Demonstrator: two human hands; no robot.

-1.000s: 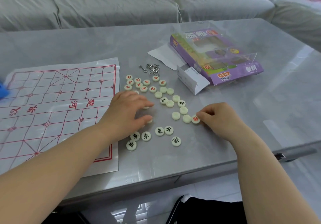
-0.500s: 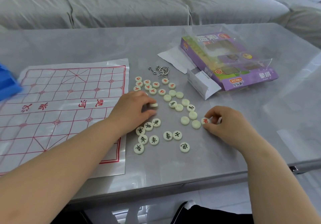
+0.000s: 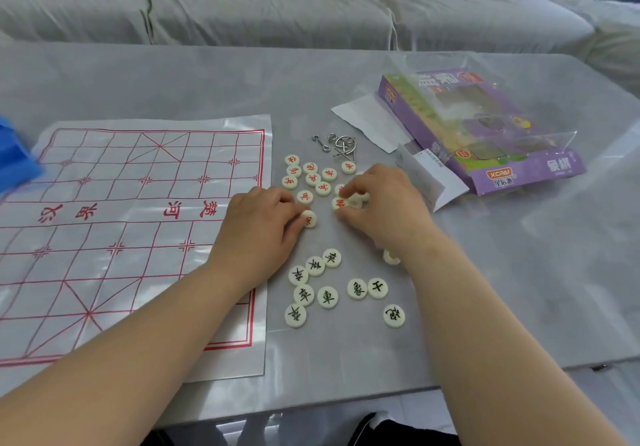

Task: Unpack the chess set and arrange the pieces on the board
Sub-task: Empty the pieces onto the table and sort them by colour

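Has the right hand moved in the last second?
Yes. Judged against the box, the right hand went left and farther up the table, and pinches a red piece.

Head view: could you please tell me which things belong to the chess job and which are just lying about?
Job: board sheet, red-lettered pieces, black-lettered pieces, purple box, left hand, right hand.
Lying about: metal wire puzzle, blue object, sofa.

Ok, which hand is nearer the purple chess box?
Right. The right hand is among the pieces beside the purple chess box; the left hand is farther off, at the board edge.
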